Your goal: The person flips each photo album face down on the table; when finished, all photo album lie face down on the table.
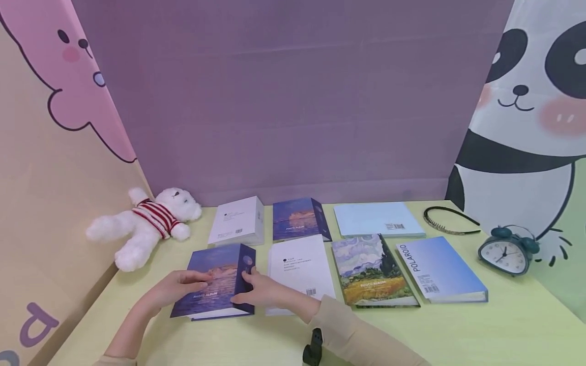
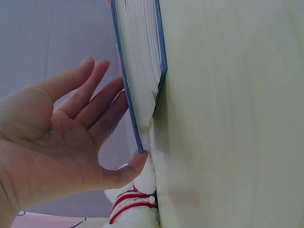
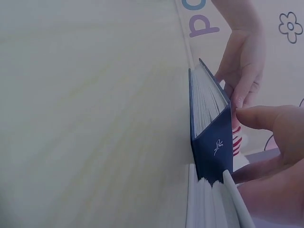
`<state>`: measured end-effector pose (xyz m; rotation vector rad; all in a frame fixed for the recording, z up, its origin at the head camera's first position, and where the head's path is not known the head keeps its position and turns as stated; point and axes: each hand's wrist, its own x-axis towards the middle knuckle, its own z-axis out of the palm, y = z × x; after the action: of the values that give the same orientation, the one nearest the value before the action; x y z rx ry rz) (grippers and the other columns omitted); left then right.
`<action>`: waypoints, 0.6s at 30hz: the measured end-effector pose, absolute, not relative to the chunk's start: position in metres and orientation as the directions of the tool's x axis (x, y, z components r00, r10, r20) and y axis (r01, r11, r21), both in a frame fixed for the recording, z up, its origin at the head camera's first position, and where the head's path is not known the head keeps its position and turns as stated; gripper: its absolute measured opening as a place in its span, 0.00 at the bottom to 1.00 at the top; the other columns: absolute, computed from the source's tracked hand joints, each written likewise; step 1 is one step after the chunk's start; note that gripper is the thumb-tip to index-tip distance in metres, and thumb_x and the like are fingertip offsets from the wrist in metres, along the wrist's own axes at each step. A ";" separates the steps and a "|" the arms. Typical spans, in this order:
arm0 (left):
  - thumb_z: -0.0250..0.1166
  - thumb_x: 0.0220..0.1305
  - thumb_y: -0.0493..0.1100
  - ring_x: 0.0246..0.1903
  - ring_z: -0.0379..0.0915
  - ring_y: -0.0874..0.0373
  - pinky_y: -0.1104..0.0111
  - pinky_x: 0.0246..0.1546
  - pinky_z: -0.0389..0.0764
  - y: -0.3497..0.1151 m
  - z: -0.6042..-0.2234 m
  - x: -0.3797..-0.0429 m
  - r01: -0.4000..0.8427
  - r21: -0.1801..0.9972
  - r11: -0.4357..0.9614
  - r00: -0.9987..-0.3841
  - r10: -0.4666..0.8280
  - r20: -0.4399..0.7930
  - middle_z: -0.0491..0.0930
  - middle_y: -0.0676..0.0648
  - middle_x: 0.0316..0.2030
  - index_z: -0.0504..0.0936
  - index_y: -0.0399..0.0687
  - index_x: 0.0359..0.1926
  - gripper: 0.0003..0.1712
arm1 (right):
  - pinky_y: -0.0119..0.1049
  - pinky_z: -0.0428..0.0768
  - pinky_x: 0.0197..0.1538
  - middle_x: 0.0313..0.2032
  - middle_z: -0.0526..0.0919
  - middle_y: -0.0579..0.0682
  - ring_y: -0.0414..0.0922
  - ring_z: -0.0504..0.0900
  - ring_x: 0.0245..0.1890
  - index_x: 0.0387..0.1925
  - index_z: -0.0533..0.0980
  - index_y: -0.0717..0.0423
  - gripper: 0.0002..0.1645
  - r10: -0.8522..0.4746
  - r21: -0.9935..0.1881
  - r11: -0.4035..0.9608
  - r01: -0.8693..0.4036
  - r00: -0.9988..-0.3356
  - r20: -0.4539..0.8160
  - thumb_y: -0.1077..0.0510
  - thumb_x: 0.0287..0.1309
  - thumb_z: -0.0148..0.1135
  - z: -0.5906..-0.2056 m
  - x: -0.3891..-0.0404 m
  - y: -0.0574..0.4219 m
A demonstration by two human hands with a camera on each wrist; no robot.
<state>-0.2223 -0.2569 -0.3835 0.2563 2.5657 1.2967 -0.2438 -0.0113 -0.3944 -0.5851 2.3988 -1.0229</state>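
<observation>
A dark blue photo album (image 1: 222, 258) with a seaside painting on its cover lies at the front left of the table, its spine to the right. My left hand (image 1: 173, 288) rests fingertips on the front cover. In the left wrist view that hand (image 2: 61, 128) has spread, loosely extended fingers, the outermost at the cover's corner. My right hand (image 1: 267, 292) touches the cover along the spine with extended thumb and fingers. From the right wrist, the album's spine (image 3: 213, 154) and page edges show, the cover slightly raised at its free side.
Right of it lie a white-backed album (image 1: 299, 269), a landscape-painting album (image 1: 373, 269) and a blue Polaroid album (image 1: 441, 269). Behind are a white album (image 1: 235, 218), another seaside album (image 1: 295, 218) and a pale blue one (image 1: 377, 218). A teddy (image 1: 153, 221), headband (image 1: 450, 218) and alarm clock (image 1: 505, 254) flank them.
</observation>
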 end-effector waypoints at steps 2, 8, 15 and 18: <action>0.61 0.64 0.48 0.62 0.64 0.39 0.52 0.55 0.74 -0.257 -0.383 -0.222 0.034 0.806 0.591 -0.953 0.261 -0.152 0.75 0.38 0.57 0.79 0.41 0.54 0.22 | 0.52 0.66 0.65 0.72 0.47 0.62 0.57 0.52 0.71 0.70 0.56 0.57 0.47 -0.543 -0.748 0.634 -0.198 -0.803 -0.247 0.42 0.56 0.61 -0.395 -0.244 -0.012; 0.60 0.65 0.47 0.57 0.69 0.40 0.53 0.52 0.76 -0.254 -0.383 -0.222 0.062 0.781 0.622 -0.963 0.243 -0.118 0.77 0.37 0.54 0.78 0.38 0.54 0.22 | 0.52 0.67 0.64 0.72 0.49 0.61 0.57 0.54 0.70 0.69 0.58 0.59 0.44 -0.541 -0.760 0.615 -0.211 -0.814 -0.212 0.44 0.57 0.61 -0.398 -0.244 -0.014; 0.61 0.64 0.42 0.48 0.76 0.46 0.56 0.47 0.79 -0.242 -0.381 -0.221 0.122 0.719 0.684 -0.982 0.189 -0.014 0.81 0.39 0.47 0.81 0.37 0.49 0.16 | 0.52 0.64 0.66 0.71 0.55 0.57 0.55 0.56 0.70 0.69 0.59 0.59 0.40 -0.559 -0.807 0.539 -0.242 -0.820 -0.127 0.46 0.60 0.59 -0.391 -0.242 -0.006; 0.61 0.64 0.43 0.47 0.77 0.47 0.57 0.47 0.78 -0.239 -0.382 -0.222 0.163 0.679 0.716 -0.981 0.189 0.036 0.82 0.42 0.45 0.83 0.39 0.47 0.15 | 0.51 0.64 0.66 0.69 0.59 0.56 0.55 0.58 0.69 0.69 0.58 0.59 0.39 -0.573 -0.832 0.488 -0.264 -0.816 -0.077 0.49 0.62 0.57 -0.381 -0.241 0.004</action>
<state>-0.2215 -0.2386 -0.3822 0.2953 2.8759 1.1331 -0.2410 0.0039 -0.3806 -0.7016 2.3930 -1.2503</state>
